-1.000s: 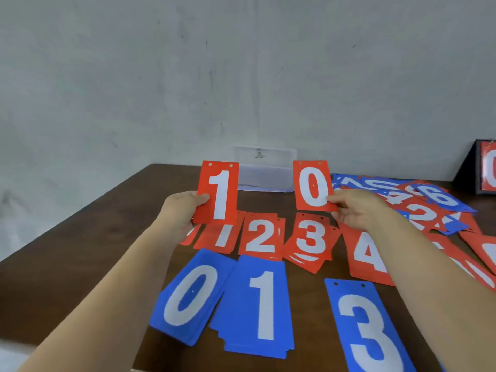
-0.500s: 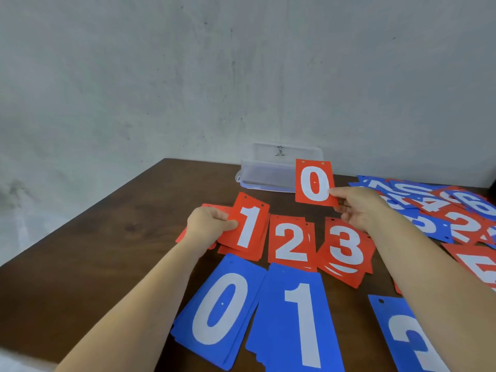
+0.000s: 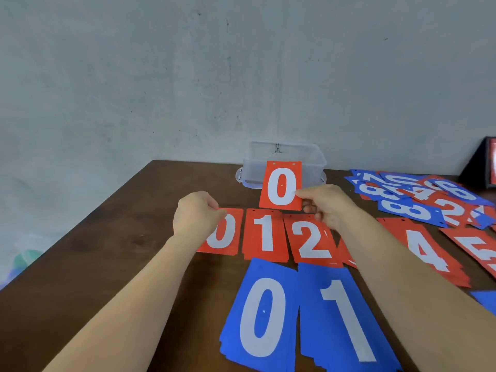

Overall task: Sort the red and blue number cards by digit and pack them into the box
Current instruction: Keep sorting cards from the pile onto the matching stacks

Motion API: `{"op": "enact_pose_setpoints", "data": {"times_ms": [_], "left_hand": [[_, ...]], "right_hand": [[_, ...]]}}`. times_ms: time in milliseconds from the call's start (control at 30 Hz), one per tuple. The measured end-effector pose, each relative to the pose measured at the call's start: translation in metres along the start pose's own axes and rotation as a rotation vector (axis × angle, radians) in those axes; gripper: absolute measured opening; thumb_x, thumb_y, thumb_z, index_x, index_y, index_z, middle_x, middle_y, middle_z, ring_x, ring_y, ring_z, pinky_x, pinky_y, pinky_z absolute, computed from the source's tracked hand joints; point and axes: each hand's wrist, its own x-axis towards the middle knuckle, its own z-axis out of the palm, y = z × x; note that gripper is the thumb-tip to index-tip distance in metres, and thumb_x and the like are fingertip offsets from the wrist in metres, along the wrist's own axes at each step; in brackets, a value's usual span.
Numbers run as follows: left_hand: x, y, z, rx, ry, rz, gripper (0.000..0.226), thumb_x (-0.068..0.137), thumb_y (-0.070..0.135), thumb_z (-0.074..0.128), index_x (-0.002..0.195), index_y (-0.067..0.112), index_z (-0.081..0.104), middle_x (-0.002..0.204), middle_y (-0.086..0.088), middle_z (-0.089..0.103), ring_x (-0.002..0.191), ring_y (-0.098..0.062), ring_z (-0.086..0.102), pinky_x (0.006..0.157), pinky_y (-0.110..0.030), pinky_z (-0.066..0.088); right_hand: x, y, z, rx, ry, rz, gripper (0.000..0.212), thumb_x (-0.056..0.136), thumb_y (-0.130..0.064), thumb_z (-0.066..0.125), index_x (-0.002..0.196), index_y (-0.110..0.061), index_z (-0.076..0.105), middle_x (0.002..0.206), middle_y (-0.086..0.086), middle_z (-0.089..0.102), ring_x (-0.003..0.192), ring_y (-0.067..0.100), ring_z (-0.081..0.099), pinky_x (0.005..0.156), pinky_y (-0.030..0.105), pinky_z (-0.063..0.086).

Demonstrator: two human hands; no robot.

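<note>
**Desk:** Where is the card you're sorting?

**Me:** The raised 0 [image 3: 281, 186], a red one, is in my right hand [image 3: 326, 208]. I pinch it at its lower right edge, one fingertip on its face and the rest curled beneath. It stands upright in the air, facing me, in front of the clear box [image 3: 255, 167].

**Desk:** And the other hand?

**Me:** My left hand [image 3: 197, 218] sits lower, fingers curled, over the top left corner of the flat red 0 [image 3: 224, 234]. I cannot tell whether it pinches that card or only rests there.

**Desk:** What's around them?

**Me:** A row runs from the flat red 0 along the table [image 3: 107, 251]: red 1 [image 3: 264, 236], red 2 [image 3: 311, 240], then, past my right forearm, red 4 [image 3: 424, 251] and red 5 [image 3: 480, 253]. Nearer me lie the blue 0 [image 3: 261, 315] and blue 1 [image 3: 343, 320], edges touching, each with more cards showing underneath. Far right is a loose heap [image 3: 418, 194] of red and blue cards, overlapping at all angles. The box stands at the table's far edge, by the grey wall [image 3: 161, 76]. A dark frame [image 3: 480, 167] shows at the right border.
</note>
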Motion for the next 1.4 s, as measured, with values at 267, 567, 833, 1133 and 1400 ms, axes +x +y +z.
{"op": "enact_pose_setpoints", "data": {"times_ms": [267,567,833,1133,1400], "left_hand": [[0.016,-0.053,-0.026,-0.134,0.004,0.1,0.021,0.088,0.023,0.07,0.108,0.019,0.063,0.086,0.008,0.062,0.08,-0.007,0.059,0.072,-0.023,0.049],[0.018,-0.073,-0.027,-0.238,-0.024,0.145,0.03,0.085,0.017,0.074,0.113,0.019,0.063,0.091,0.006,0.063,0.08,-0.009,0.06,0.066,-0.015,0.045],[0.018,-0.065,-0.018,-0.227,-0.044,0.176,0.03,0.085,0.019,0.074,0.111,0.021,0.062,0.091,0.009,0.063,0.079,-0.009,0.06,0.063,-0.013,0.044],[0.014,-0.003,0.011,-0.322,-0.132,0.277,0.029,0.084,0.012,0.073,0.11,0.019,0.063,0.092,0.003,0.064,0.075,-0.007,0.059,0.063,-0.013,0.044],[-0.005,0.097,0.082,-0.37,-0.235,0.421,0.027,0.083,0.007,0.071,0.107,0.017,0.064,0.086,0.002,0.061,0.063,-0.006,0.052,0.059,-0.005,0.042]], "right_hand": [[-0.022,0.003,0.082,-0.127,-0.101,-0.034,0.02,0.083,-0.009,0.073,0.096,0.005,0.069,0.064,0.006,0.061,0.044,0.009,0.049,0.037,0.015,0.037],[-0.014,0.018,0.11,-0.327,-0.079,-0.045,0.02,0.077,-0.018,0.079,0.089,-0.003,0.073,0.072,0.004,0.072,0.069,0.017,0.066,0.068,0.03,0.054],[-0.018,0.029,0.097,-0.257,-0.084,-0.219,0.025,0.073,-0.011,0.082,0.092,-0.02,0.069,0.098,0.0,0.069,0.094,0.017,0.065,0.09,0.037,0.054],[-0.024,0.021,0.043,-0.136,-0.07,-0.289,0.026,0.076,-0.005,0.078,0.099,-0.012,0.07,0.085,-0.001,0.067,0.08,0.009,0.064,0.068,0.017,0.048],[0.004,0.03,-0.082,-0.139,0.075,-0.281,0.02,0.078,-0.01,0.077,0.095,-0.018,0.07,0.085,-0.005,0.069,0.08,0.007,0.064,0.073,0.019,0.047]]}}
